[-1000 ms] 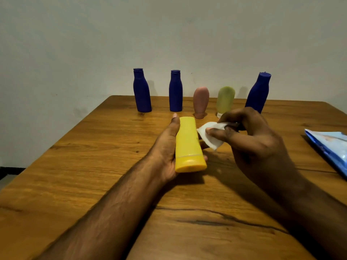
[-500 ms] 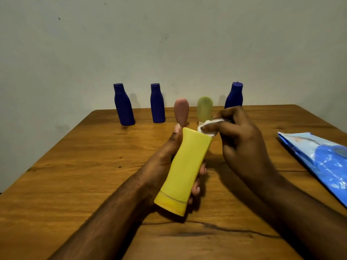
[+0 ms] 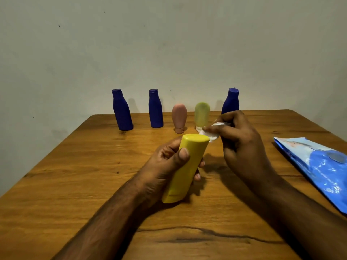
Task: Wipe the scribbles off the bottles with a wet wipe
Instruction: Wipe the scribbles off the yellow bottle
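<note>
The left hand (image 3: 165, 166) grasps the yellow bottle (image 3: 185, 167) about its middle, thumb across the near face, fingers wrapped behind. The bottle is tilted, cap end down just above the table (image 3: 75, 175), base raised away from the person; this presents the base end to the other hand. The right hand (image 3: 242, 139) pinches a crumpled white wipe (image 3: 211, 135) between thumb and fingertips, the wipe touching the bottle's upper right edge. No scribble is discernible on the visible faces. Judgement: wiping of this bottle is in progress at its far end. Five further bottles stand upright in a row at the table's far edge: three blue (image 3: 122, 111), one pink (image 3: 179, 117), one green (image 3: 201, 114). The wipe pack (image 3: 315, 166) lies to the right, within reach for resupply.
</note>
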